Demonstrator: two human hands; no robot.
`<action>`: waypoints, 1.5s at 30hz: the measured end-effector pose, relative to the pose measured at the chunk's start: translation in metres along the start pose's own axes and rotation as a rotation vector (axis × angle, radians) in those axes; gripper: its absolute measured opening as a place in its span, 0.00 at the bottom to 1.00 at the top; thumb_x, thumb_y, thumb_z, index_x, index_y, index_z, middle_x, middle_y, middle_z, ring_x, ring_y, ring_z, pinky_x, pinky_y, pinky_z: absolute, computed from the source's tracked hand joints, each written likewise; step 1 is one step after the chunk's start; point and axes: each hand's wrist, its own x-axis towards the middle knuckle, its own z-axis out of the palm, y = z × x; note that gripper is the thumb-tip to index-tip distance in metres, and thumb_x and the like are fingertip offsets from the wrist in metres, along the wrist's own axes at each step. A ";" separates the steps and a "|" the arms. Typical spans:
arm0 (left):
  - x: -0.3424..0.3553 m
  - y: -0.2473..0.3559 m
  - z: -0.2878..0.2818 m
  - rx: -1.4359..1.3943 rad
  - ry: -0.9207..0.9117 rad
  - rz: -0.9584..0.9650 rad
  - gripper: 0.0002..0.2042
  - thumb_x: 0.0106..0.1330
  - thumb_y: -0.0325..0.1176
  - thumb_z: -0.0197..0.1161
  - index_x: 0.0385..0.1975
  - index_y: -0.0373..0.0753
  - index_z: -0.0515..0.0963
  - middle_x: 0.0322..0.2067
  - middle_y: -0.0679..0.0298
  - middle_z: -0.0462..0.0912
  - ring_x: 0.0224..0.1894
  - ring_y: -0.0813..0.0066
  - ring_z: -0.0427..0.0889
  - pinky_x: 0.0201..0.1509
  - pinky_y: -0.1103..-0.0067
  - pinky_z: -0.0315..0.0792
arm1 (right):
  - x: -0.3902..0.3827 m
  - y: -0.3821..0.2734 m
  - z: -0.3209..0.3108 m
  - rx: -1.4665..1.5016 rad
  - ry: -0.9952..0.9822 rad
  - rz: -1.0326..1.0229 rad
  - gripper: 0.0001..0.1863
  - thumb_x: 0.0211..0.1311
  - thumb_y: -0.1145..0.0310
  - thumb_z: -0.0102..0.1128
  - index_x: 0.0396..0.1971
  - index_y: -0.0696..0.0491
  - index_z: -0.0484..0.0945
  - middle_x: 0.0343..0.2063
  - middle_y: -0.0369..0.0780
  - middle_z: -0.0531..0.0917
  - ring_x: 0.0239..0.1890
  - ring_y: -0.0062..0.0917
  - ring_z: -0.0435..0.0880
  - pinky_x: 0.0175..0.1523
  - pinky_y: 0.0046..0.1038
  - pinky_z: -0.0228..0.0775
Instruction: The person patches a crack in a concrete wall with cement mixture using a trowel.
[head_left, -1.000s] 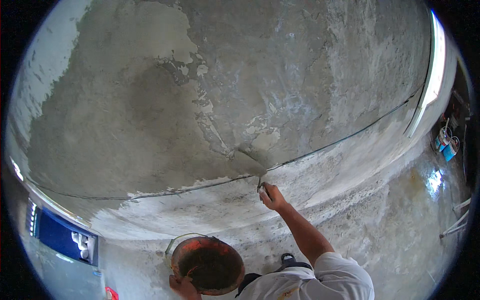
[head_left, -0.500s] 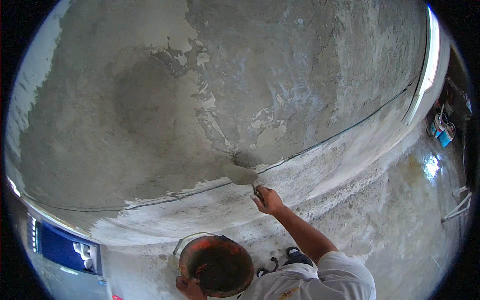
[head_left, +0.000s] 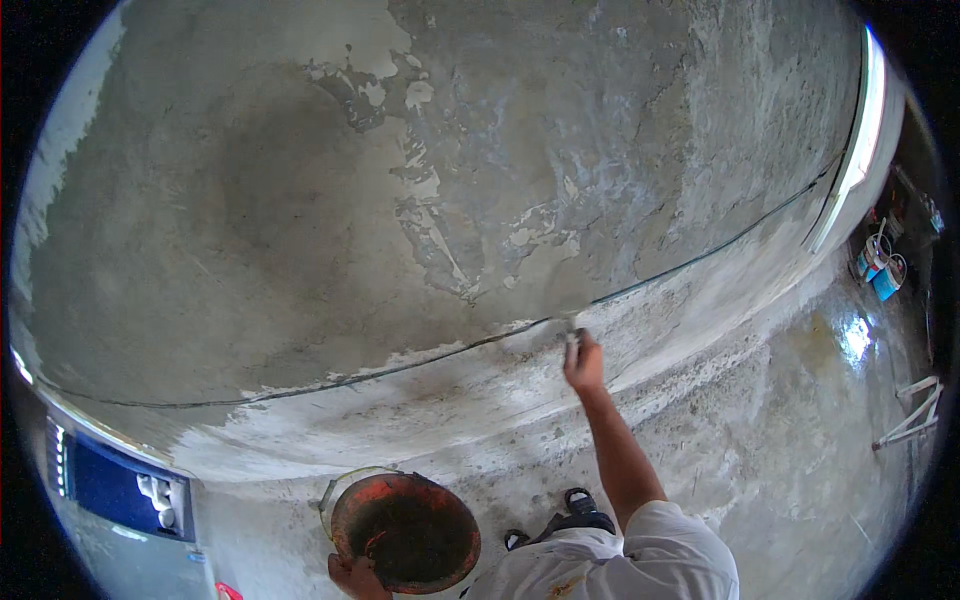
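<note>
A trowel [head_left: 571, 325] is gripped by its handle in the right hand [head_left: 584, 362], with the fingers closed around it. The trowel is held up at the big grey wall [head_left: 300, 190], right by a thin dark line [head_left: 690, 262] that is stretched across it. The blade is blurred (whether the wall is touched by it cannot be told).

A round bucket [head_left: 385, 489] is held at its near left edge by the left hand [head_left: 358, 578]. The bucket is coloured orange-red on the inside near the top, and its middle is filled with something dark. A thin wire handle [head_left: 325, 500] is seen hanging at its left side.

Above the line, the wall is covered mostly in darker grey, and pale, patchy bits are seen near the middle. Below the line, it is paler and rougher.

A white shirt [head_left: 645, 560] and dark sandals [head_left: 578, 498] are worn. On the grey floor [head_left: 760, 500], two small pails [head_left: 886, 280] and a white frame [head_left: 912, 415] are seen far to the right.
</note>
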 end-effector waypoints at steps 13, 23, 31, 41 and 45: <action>-0.004 -0.043 0.004 -0.045 0.067 0.007 0.18 0.41 0.18 0.57 0.23 0.44 0.55 0.25 0.71 0.58 0.27 0.77 0.59 0.31 0.78 0.62 | -0.158 0.046 -0.121 0.324 0.105 0.565 0.11 0.73 0.66 0.60 0.41 0.53 0.67 0.24 0.30 0.74 0.23 0.15 0.72 0.26 0.26 0.68; -0.007 -0.046 0.007 0.057 0.008 0.104 0.15 0.40 0.19 0.61 0.20 0.40 0.59 0.22 0.70 0.62 0.25 0.77 0.61 0.30 0.75 0.62 | -0.212 -0.086 -0.096 -0.189 -0.888 -0.256 0.14 0.50 0.60 0.72 0.35 0.47 0.81 0.21 0.40 0.83 0.28 0.38 0.86 0.33 0.36 0.77; 0.020 -0.018 -0.019 0.070 -0.180 0.136 0.16 0.41 0.18 0.61 0.20 0.40 0.59 0.20 0.71 0.57 0.25 0.80 0.58 0.28 0.77 0.56 | -0.138 -0.227 -0.061 -0.808 -1.350 -0.574 0.22 0.53 0.66 0.65 0.48 0.56 0.73 0.34 0.45 0.85 0.40 0.41 0.87 0.38 0.44 0.80; 0.073 -0.013 -0.065 0.026 -0.328 0.237 0.19 0.43 0.15 0.59 0.20 0.43 0.55 0.22 0.74 0.53 0.27 0.82 0.54 0.29 0.80 0.51 | -0.174 -0.326 -0.014 -1.023 -1.283 -0.921 0.16 0.54 0.62 0.68 0.42 0.51 0.80 0.37 0.39 0.80 0.41 0.31 0.82 0.41 0.35 0.77; 0.090 -0.023 -0.089 -0.004 -0.367 0.260 0.18 0.44 0.15 0.59 0.20 0.43 0.55 0.22 0.75 0.54 0.26 0.85 0.53 0.28 0.80 0.50 | -0.220 -0.333 0.011 -0.848 -1.155 -1.017 0.12 0.57 0.61 0.64 0.38 0.49 0.80 0.34 0.37 0.78 0.38 0.30 0.81 0.40 0.33 0.74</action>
